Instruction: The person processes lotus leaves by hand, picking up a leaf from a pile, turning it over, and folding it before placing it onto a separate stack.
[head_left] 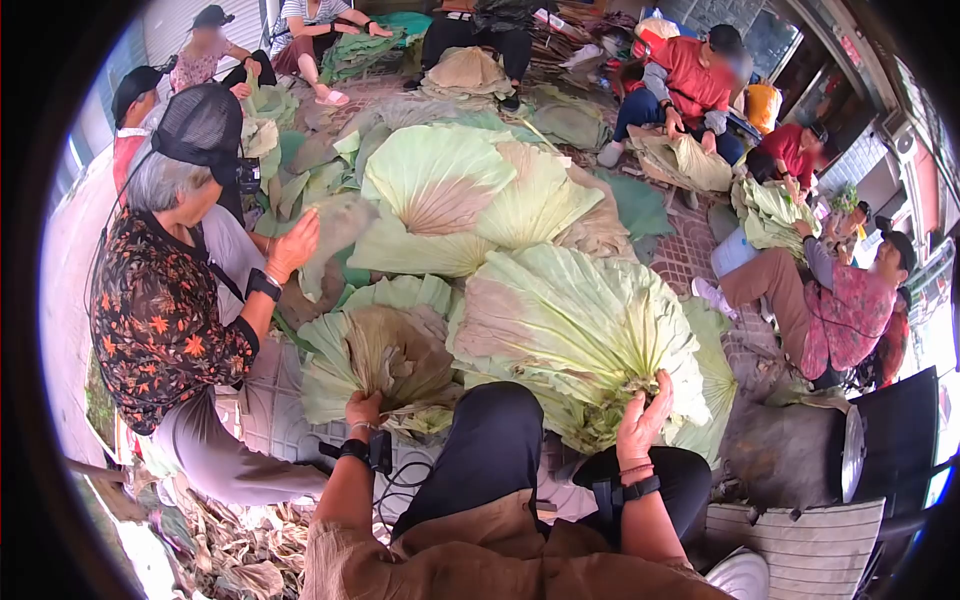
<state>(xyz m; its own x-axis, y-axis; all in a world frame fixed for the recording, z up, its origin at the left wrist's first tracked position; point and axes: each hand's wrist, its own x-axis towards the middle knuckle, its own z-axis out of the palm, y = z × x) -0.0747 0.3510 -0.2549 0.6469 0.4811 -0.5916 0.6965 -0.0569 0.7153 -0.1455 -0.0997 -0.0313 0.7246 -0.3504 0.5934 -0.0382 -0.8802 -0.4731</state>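
The left hand (362, 408) is closed on the stem end of a brownish fan leaf (385, 352), whose blade spreads away from the hand. The right hand (642, 418) is well apart from it, across the person's raised dark-trousered knee (490, 440), and grips the gathered base of a larger pale-green leaf (580, 325); the thumb sticks up against the blade and the fingers wrap the stem bunch. That leaf fans out beyond and to the left of the right hand, its edge overlapping the brownish leaf. Both wrists carry black straps.

Beyond both hands lies a broad heap of leaves (450, 190), pale green and tan, overlapping one another on the paved ground.

Left of the left hand sits a person in a floral shirt (155, 320) with a black net hat, 1 hand (293, 245) resting on a leaf at the heap's edge. Right of the right hand, a person in a pink patterned top (850, 310) sits with a leg stretched toward the heap. Farther off, past the heap, more people sit around it, 2 of them in red shirts (695, 80), holding leaves of their own. Just right of the right hand stands a grey bundle (785, 450), and near it a slatted seat (800, 535).
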